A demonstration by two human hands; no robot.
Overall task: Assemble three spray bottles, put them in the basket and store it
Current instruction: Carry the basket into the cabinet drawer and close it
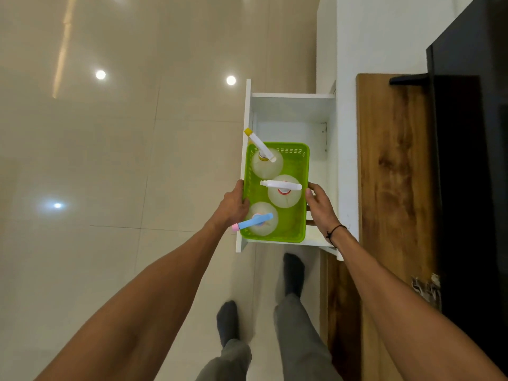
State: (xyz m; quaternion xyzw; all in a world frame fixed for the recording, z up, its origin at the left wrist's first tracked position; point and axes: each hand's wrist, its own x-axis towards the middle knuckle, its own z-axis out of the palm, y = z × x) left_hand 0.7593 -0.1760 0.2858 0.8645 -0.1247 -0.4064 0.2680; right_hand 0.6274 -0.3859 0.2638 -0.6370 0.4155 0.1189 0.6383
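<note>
Both hands, left [233, 203] and right [320, 206], gripped the green slotted plastic basket [298, 210] of three translucent spray bottles [284, 191] over the open white drawer [291, 108].

The left hand's [233, 203] fingertips are hidden behind the green basket's [301, 215] left wall, and its palm covers part of the bottle with the blue trigger [255, 221]. The right hand's [320, 206] fingers curl under the basket's right rim at 3 o'clock, so how they meet it cannot be told. All 3 spray bottles show only tops and shoulders; their lower bodies are hidden in the basket. The drawer's [291, 105] floor beneath the basket is covered. Both forearms run off the bottom edge. The black appliance [472, 160] at 2 o'clock is cut by the right edge. The socked feet [294, 270] are motion-blurred.
</note>
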